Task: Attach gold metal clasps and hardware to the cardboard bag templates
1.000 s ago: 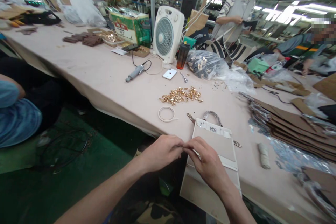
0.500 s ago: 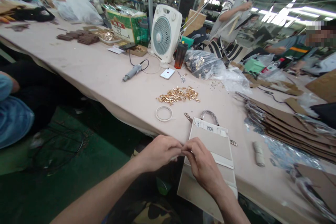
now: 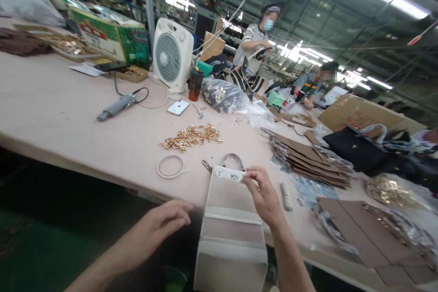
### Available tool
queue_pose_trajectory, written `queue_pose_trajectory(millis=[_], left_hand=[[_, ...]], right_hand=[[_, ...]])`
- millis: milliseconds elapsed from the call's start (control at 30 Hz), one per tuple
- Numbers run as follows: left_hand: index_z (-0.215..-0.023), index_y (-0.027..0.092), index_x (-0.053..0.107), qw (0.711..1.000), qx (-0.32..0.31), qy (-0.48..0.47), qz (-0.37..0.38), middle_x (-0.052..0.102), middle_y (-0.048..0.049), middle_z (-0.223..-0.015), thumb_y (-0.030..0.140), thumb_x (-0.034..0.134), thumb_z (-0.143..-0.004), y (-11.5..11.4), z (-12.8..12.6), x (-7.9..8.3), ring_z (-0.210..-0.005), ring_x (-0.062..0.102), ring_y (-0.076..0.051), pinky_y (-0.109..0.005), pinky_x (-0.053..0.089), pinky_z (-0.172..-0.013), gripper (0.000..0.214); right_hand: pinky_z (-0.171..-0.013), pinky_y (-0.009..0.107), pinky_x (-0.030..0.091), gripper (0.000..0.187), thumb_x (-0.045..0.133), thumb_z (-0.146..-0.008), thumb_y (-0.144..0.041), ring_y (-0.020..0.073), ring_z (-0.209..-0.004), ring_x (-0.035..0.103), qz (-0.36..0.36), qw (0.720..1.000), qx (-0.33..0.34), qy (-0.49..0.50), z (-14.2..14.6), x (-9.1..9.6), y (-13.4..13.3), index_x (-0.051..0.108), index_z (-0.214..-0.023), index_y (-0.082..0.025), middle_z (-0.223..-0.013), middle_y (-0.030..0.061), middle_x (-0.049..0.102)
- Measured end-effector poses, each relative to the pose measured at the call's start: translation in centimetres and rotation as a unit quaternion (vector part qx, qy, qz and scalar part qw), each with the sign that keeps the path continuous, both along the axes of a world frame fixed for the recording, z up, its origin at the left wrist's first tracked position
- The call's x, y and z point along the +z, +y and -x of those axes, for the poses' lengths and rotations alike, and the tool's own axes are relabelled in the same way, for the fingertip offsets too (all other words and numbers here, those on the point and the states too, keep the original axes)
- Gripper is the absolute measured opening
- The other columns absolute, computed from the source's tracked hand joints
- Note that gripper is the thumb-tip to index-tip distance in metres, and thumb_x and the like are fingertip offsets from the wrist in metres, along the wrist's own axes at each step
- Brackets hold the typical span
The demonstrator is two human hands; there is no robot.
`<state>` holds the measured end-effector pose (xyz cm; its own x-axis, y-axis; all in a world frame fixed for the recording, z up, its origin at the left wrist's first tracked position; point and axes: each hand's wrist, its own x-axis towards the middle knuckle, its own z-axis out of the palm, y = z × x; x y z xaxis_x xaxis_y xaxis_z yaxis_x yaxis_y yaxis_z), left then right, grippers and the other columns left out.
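A cream handbag [image 3: 232, 200] lies flat with its flap hanging over the table's front edge. Its plastic-wrapped handle [image 3: 233, 159] points away from me. Across the top runs a white strip [image 3: 224, 173] with small metal fittings. My right hand [image 3: 262, 191] is at the strip's right end, thumb and forefinger pinched together; whatever they hold is too small to make out. Left of the bag, my left hand [image 3: 167, 221] hovers off the table edge, empty, with loosely bent fingers apart from the thumb. A roll of narrow white tape [image 3: 170, 156] rests on the table nearby.
Gold hardware pieces [image 3: 191, 137] are heaped beyond the tape. A grey electric screwdriver [image 3: 116, 107], phone [image 3: 178, 107], dark tumbler [image 3: 196, 84] and fan [image 3: 173, 52] stand farther back. Stacked brown bag panels [image 3: 308, 157] and a small roll [image 3: 286, 196] lie on the right. Co-workers are behind.
My hands, earlier together over the bag's left edge, have parted. The right went to the strip's right end; the left drew back leftward. The view has swung right.
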<state>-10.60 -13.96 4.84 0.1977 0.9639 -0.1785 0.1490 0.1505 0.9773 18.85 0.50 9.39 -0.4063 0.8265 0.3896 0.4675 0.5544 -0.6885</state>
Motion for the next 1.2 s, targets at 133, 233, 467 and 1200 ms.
queue_pose_trajectory(millis=[133, 233, 467, 1200], left_hand=[[-0.094, 0.025, 0.077, 0.999, -0.034, 0.008, -0.009, 0.066, -0.0055, -0.137, 0.052, 0.060, -0.097, -0.2, -1.2, 0.5, -0.133, 0.053, -0.027, -0.036, 0.039, -0.115, 0.033], [-0.097, 0.022, 0.076, 0.999, -0.050, -0.008, 0.002, 0.074, -0.0053, -0.106, 0.052, 0.057, -0.100, -0.4, -1.8, 0.8, -0.105, 0.065, -0.022, -0.031, 0.049, -0.097, 0.036], [-0.105, 0.019, 0.077, 0.999, -0.045, -0.015, 0.018, 0.072, -0.0046, -0.091, 0.055, 0.055, -0.100, -0.7, -1.6, -0.2, -0.074, 0.058, -0.014, -0.022, 0.045, -0.063, 0.043], [-0.106, 0.018, 0.076, 0.999, -0.006, -0.018, 0.030, 0.072, -0.0044, -0.090, 0.055, 0.056, -0.100, -0.2, -1.6, -1.4, -0.068, 0.053, -0.012, -0.022, 0.042, -0.060, 0.043]], right_hand=[[-0.115, 0.046, 0.037, 0.022, 0.060, -0.098, -0.041, 0.0255, -0.131, 0.053, 0.101, 0.994, 0.013, -0.041, -1.4, -2.0, 5.7, 0.069, -0.093, -0.022, -0.130, 0.0108, 0.060], [-0.116, 0.046, 0.036, 0.028, 0.061, -0.096, -0.047, 0.0265, -0.135, 0.052, 0.164, 0.984, 0.037, -0.053, -1.0, -3.4, 7.0, 0.070, -0.091, -0.020, -0.136, 0.0129, 0.060], [-0.116, 0.046, 0.035, 0.026, 0.063, -0.093, -0.045, 0.0261, -0.131, 0.055, 0.166, 0.985, 0.023, -0.048, -0.3, -5.4, 7.3, 0.070, -0.088, -0.021, -0.138, 0.0122, 0.060], [-0.114, 0.043, 0.038, 0.026, 0.060, -0.095, -0.044, 0.0256, -0.130, 0.055, 0.156, 0.987, 0.021, -0.044, 0.1, -7.3, 7.9, 0.072, -0.092, -0.021, -0.130, 0.0103, 0.062]])
